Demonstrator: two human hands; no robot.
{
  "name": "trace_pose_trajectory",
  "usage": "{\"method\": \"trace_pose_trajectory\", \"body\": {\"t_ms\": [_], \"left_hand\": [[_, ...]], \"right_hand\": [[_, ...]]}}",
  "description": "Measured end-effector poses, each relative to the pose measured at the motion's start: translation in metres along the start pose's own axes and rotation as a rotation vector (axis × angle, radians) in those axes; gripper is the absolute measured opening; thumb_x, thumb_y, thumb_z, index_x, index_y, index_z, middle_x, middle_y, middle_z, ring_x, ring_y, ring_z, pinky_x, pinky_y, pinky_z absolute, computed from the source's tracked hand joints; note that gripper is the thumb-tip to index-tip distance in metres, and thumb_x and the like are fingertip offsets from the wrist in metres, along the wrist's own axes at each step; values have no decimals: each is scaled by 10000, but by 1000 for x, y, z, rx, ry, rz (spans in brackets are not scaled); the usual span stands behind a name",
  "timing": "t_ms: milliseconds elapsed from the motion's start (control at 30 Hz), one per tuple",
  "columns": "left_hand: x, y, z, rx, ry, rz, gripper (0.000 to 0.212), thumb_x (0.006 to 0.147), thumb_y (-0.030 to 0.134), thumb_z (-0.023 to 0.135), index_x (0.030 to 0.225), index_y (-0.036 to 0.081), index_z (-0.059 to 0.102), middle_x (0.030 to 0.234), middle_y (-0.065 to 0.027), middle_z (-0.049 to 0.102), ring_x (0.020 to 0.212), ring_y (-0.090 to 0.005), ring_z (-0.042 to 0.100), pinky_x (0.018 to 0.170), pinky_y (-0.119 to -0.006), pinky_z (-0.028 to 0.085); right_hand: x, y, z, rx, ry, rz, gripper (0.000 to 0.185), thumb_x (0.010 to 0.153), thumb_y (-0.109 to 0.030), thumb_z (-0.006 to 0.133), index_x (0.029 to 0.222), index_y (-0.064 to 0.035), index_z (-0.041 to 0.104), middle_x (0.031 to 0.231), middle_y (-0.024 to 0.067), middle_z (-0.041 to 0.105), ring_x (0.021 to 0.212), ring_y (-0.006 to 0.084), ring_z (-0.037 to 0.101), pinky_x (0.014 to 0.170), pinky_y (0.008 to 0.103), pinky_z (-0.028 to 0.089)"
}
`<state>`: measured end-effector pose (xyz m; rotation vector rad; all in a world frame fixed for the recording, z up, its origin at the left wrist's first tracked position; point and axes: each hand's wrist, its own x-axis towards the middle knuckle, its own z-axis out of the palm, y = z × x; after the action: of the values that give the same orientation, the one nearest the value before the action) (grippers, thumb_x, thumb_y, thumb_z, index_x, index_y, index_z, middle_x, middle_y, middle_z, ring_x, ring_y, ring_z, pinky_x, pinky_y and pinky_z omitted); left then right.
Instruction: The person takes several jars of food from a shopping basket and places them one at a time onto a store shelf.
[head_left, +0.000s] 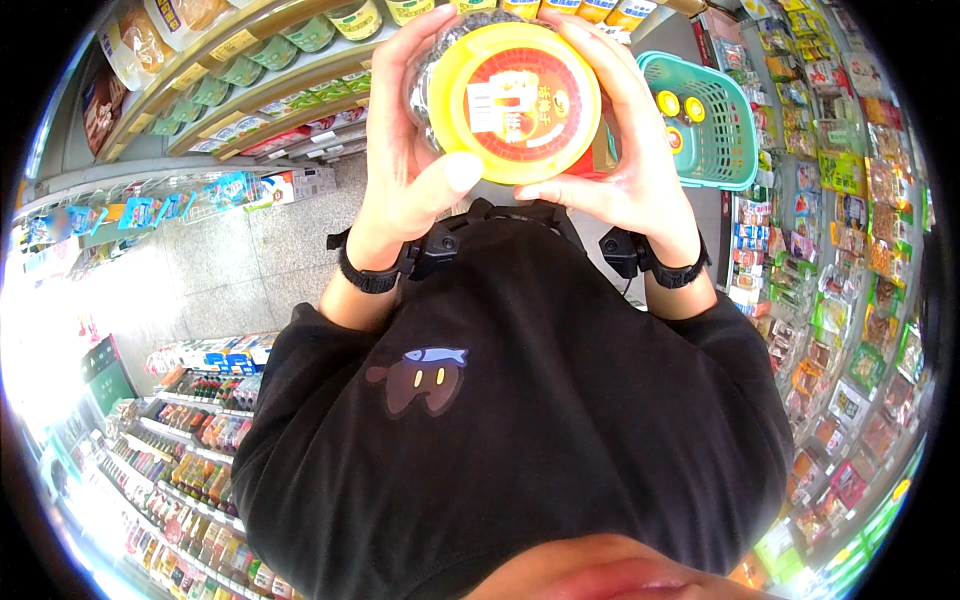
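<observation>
Between my two hands I hold a large clear plastic jar, its broad yellow lid (517, 101) facing up towards me. The lid carries a round red label with writing and a barcode. Dark contents show through the jar's side wall (421, 84). My left hand (401, 135) grips the left side, its thumb at the lid's lower rim. On the right side, my right hand (626, 135) wraps around the jar, thumb below the lid and fingers along the upper edge. The jar's underside is hidden.
A turquoise plastic basket (731, 127) stands to the right, holding several yellow-lidded containers (694, 109). Ahead and left, a shelf (225, 75) bears jars and packets. Bagged snacks hang on a rack (832, 247) at the right. Bottles fill shelves (195, 465) behind on the left.
</observation>
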<state>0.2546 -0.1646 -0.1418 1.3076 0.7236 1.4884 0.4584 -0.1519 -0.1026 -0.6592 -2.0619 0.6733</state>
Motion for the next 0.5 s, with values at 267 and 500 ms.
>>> {"method": "trace_pose_trajectory", "body": {"t_ms": [267,500], "left_hand": [[-1,1,-1,-4,4,3,1107,690,572,783,1476,2,252,1431,-155,414,1308,-241,479,1085,-386,421],[-6,5,1,7,35,19,1136,662,589,787,1482,19,247,1435,-142,409,1292,-225,493,1081,-372,427]], "right_hand": [[1,0,1,8,11,-37,919,672,-159,895,1431,-7,400,1446,259,385,1333,395,418,1083,438,359],[-5,8,4,9,38,-104,861,685,-116,881,1415,-15,435,1438,289,365,1321,415,425,1080,444,363]]}}
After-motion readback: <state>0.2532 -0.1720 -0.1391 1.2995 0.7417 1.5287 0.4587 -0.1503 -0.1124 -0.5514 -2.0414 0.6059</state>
